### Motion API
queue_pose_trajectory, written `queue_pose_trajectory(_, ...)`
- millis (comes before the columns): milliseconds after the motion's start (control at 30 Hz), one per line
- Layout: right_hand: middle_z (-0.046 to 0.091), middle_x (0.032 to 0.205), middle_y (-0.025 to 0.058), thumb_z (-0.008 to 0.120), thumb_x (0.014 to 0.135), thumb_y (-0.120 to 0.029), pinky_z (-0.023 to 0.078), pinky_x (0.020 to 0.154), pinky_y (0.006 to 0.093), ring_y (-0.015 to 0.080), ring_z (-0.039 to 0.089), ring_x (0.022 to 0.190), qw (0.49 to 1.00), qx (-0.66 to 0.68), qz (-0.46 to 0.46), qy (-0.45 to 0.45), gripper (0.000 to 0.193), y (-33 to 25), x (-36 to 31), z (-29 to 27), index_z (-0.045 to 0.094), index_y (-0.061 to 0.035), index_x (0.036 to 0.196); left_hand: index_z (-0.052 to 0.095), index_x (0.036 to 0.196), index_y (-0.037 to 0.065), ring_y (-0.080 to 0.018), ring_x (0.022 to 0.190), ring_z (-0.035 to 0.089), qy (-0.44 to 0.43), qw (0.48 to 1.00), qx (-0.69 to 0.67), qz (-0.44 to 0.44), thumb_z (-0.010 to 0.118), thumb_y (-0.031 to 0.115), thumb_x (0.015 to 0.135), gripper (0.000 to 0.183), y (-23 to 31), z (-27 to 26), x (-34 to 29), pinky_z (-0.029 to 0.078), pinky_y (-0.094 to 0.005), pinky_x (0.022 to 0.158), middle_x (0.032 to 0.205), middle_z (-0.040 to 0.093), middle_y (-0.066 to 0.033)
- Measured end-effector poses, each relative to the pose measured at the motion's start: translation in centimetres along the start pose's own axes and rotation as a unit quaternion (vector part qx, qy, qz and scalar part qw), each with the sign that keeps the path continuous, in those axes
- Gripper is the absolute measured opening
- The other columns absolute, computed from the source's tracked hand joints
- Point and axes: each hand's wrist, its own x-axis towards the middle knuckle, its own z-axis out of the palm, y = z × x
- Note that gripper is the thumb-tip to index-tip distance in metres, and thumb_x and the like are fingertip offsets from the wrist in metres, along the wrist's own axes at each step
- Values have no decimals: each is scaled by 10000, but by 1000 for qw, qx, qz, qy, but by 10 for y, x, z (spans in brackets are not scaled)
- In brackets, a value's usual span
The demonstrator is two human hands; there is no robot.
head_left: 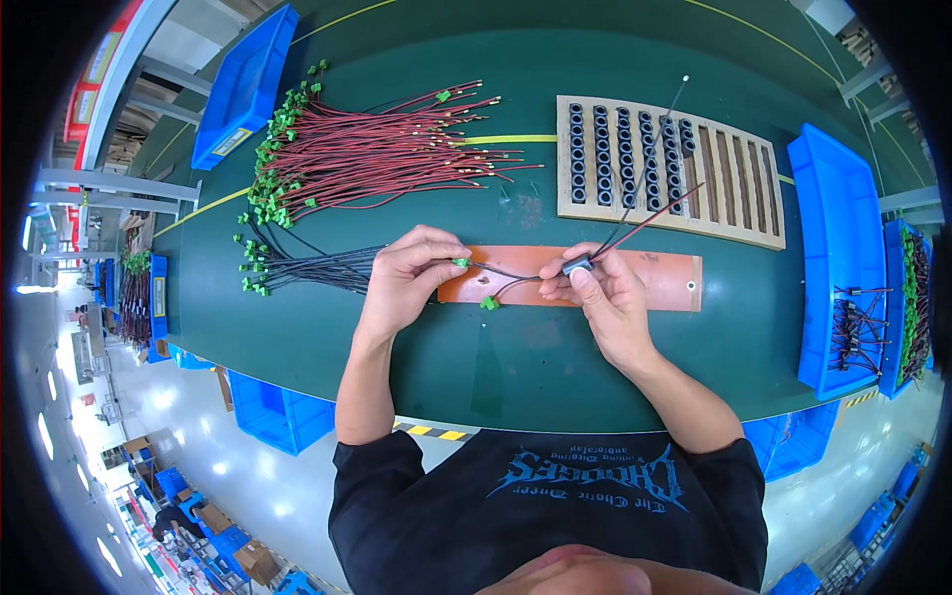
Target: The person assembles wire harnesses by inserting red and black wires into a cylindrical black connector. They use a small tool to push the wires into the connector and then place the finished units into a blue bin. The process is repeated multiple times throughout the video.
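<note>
Below the fingers, a black shirt [426, 516] bears blue lettering. The left hand [402, 278] pinches a small green connector [461, 263], fingertips narrow; the right hand [617, 307] holds a black cylinder [576, 266], partly hidden by thumb and fingers, above an orange strip [659, 283]. Beyond the fingers lies a wooden rack [734, 226]; farther left, a blue bin's [246, 84] yellow label [232, 142] is illegible.
</note>
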Motion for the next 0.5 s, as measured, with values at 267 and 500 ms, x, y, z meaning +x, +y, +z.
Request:
queue_pose_trajectory(267,692,1164,161,548,1092,-108,580,957,361,217,705,1054,999,-27,-22,15,231,3,0,-1,538,4,1293,784,984,11,-221,931,696,9,991,116,60,776,-75,797,206,2,8,3,561,-330,816,977,739,-90)
queue_pose_trajectory(500,694,1137,125,561,1089,-120,586,928,336,187,701,1025,998,-55,7,15,235,6,-3,1,549,4,1289,760,999,26,-250,962,642,8,971,215,106,832,10,770,241,10,13,3,529,-365,804,976,677,-72)
